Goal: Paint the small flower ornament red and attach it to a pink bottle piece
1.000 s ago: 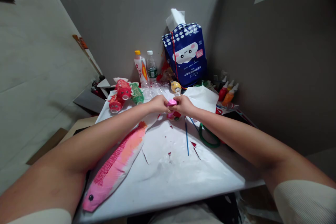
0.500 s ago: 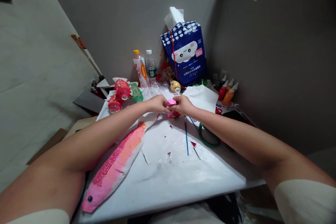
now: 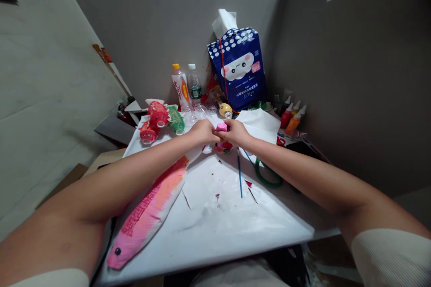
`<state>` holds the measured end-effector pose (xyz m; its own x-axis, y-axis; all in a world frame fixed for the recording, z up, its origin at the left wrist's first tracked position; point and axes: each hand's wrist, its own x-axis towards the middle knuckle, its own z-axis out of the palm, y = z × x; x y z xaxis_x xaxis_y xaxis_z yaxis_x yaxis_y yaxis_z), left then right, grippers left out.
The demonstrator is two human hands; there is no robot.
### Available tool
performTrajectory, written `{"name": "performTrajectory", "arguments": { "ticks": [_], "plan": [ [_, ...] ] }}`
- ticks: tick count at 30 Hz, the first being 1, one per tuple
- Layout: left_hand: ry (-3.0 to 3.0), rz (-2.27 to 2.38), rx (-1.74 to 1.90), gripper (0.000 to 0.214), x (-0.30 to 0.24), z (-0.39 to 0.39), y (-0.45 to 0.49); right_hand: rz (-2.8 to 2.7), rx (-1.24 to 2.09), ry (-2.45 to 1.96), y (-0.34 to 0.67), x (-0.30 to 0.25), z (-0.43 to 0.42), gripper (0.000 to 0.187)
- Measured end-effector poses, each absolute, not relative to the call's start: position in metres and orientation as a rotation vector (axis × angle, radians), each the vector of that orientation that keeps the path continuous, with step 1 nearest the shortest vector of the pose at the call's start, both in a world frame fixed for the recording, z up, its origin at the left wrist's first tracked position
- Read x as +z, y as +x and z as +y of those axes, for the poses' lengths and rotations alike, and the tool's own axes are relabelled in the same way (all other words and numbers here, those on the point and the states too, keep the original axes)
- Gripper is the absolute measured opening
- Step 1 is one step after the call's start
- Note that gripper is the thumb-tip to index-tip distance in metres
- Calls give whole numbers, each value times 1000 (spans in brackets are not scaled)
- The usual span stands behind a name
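Observation:
Both my hands meet at the far middle of the white paper-covered table [image 3: 235, 224]. My left hand [image 3: 201, 132] and my right hand [image 3: 236, 132] are closed on a small pink paint bottle [image 3: 221, 127] held between them, fingertips pinching it from either side. Just below the bottle lies a red-and-pink smeared paint dish [image 3: 222, 146]. A pink and orange painted paper fish [image 3: 148, 215] lies under my left forearm. A blue paintbrush [image 3: 239, 175] rests on the paper below my right wrist.
A blue tissue pack [image 3: 239, 68] stands in the corner with two drink bottles [image 3: 184, 86] to its left. Red and green painted bottle fish [image 3: 160, 119] lie at the back left. Red and orange paint bottles [image 3: 292, 119] stand at the right, green-handled scissors [image 3: 266, 175] nearby.
The pink bottle has risen slightly between my hands and now stands more upright. My arms have barely moved.

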<state>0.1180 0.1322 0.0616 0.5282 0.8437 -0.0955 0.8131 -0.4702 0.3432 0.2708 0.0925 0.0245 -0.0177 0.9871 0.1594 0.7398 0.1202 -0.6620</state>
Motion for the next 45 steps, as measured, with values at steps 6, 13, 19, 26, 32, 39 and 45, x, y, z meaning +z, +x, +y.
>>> {"name": "performTrajectory", "arguments": {
  "ticks": [6,13,19,26,32,39,45],
  "plan": [
    [2408,1420,156,29,60,126,125,-1820,564,-1622,271,25,92,31],
    [2391,1360,123,30,65,123,123,-1950,818,-1398,288,23,94,28],
    [2403,1307,85,31,66,124,120,-1985,911,-1261,299,23,95,28],
    [2440,1294,39,24,62,128,116,-1943,813,-1348,287,21,93,29],
    [2453,1293,30,27,59,129,112,-2000,720,-1416,284,26,91,28],
    [2441,1298,38,26,59,129,112,-2017,548,-1538,280,33,89,29],
    [2377,1312,102,27,59,130,112,-2031,491,-1577,278,33,88,29]
  ]
}}
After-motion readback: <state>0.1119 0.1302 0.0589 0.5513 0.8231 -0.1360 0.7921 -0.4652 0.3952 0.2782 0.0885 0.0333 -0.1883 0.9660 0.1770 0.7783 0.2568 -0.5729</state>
